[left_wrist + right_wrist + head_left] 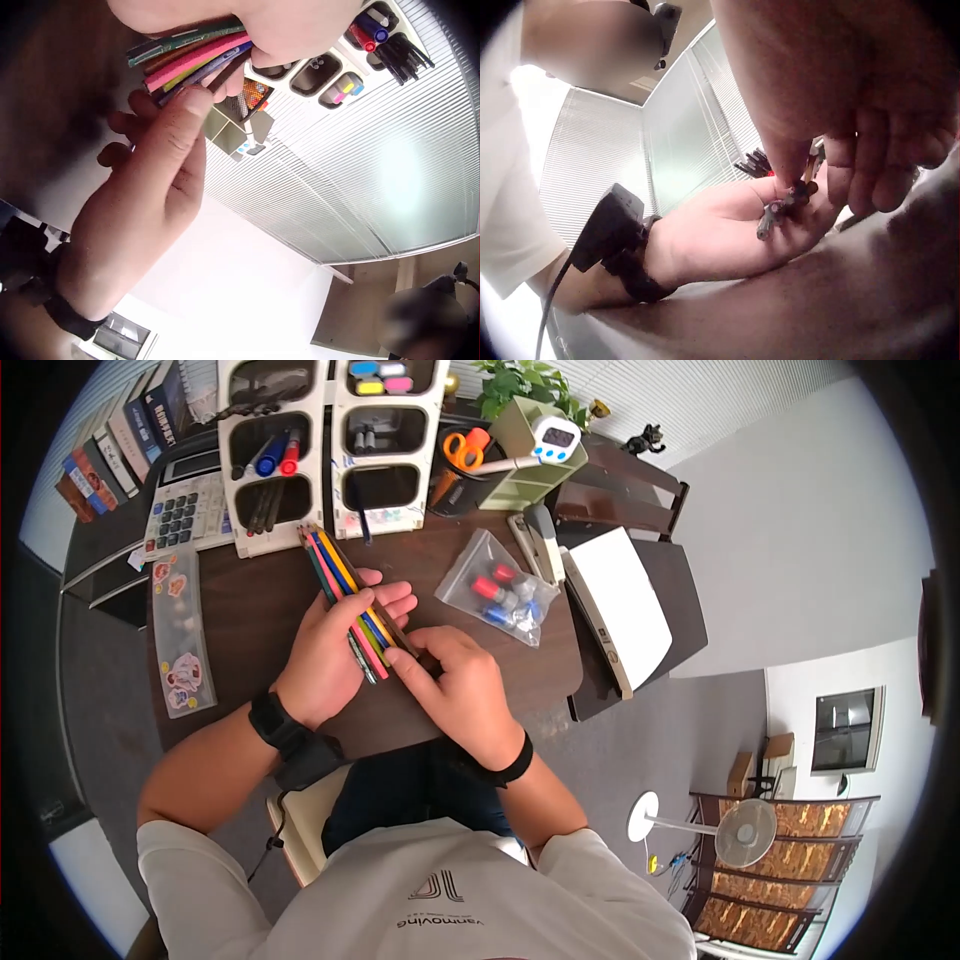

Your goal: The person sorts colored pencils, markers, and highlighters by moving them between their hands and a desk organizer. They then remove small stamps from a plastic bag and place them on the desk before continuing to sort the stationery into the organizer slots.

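A bundle of colored pencils (338,568) lies across my left hand (322,655), held under its thumb, over the desk. Teal, pink, yellow, blue and brown barrels show, their tips pointing toward the organizer. With thumb and forefinger, my right hand (462,682) pinches the near end of a brown pencil (228,75) at the bundle's side. In the left wrist view the pencil ends (161,71) fan out beside the right thumb. The right wrist view shows several ends (769,217) poking from the left palm; the right fingers partly hide them.
A white organizer (328,460) with pens and markers stands behind the hands. Right of them lie a clear bag (497,592) of markers, a stapler (540,545) and a white box (625,600). A stickered pencil case (180,630) and calculator (182,515) are on the left.
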{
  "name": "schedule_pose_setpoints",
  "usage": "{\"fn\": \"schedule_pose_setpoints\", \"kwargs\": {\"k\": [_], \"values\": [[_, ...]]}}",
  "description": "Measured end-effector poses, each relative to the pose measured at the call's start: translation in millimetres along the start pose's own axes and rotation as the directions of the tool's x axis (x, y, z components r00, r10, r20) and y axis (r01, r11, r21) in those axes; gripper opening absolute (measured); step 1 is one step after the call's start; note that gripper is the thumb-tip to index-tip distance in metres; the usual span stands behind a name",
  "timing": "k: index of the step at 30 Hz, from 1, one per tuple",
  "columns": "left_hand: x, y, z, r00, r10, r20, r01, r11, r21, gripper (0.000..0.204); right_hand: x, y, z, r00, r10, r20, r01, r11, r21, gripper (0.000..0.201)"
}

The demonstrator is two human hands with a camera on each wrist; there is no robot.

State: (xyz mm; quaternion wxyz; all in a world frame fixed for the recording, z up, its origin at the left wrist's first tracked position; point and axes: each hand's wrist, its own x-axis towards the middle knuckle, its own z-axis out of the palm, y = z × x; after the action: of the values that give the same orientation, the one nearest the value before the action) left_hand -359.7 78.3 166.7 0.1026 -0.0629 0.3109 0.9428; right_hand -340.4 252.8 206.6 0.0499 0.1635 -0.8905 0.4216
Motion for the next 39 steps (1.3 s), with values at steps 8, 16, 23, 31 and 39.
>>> {"fn": "schedule_pose_setpoints", "kwargs": {"k": [8, 16, 23, 31, 39], "values": [[-1, 4, 3, 0.998, -0.044, 0.036, 0.043, 0.999, 0.026, 0.033, -13, -2, -29, 0.953, -0.09, -0.288, 0.109, 0.993, 0.054, 0.018], [-3, 9, 8, 0.993, -0.115, 0.015, 0.114, 0.993, 0.042, 0.049, 48, -6, -30, 0.888, -0.364, -0.281, 0.356, 0.931, -0.079, 0.026], [-1, 11, 5, 0.998, -0.059, 0.011, 0.059, 0.998, -0.021, 0.051, 98, -4, 17, 0.972, -0.233, -0.006, 0.233, 0.97, 0.072, 0.036], [-1, 7, 1, 0.999, -0.044, -0.021, 0.042, 0.997, -0.065, 0.043, 55, -5, -3, 0.941, -0.328, -0.083, 0.327, 0.945, -0.031, 0.03], [-1, 0, 3, 0.993, -0.071, 0.09, 0.071, 0.997, 0.0, 0.043, -6, 10, -1, 0.992, -0.074, -0.1, 0.078, 0.996, 0.035, 0.017]]}}
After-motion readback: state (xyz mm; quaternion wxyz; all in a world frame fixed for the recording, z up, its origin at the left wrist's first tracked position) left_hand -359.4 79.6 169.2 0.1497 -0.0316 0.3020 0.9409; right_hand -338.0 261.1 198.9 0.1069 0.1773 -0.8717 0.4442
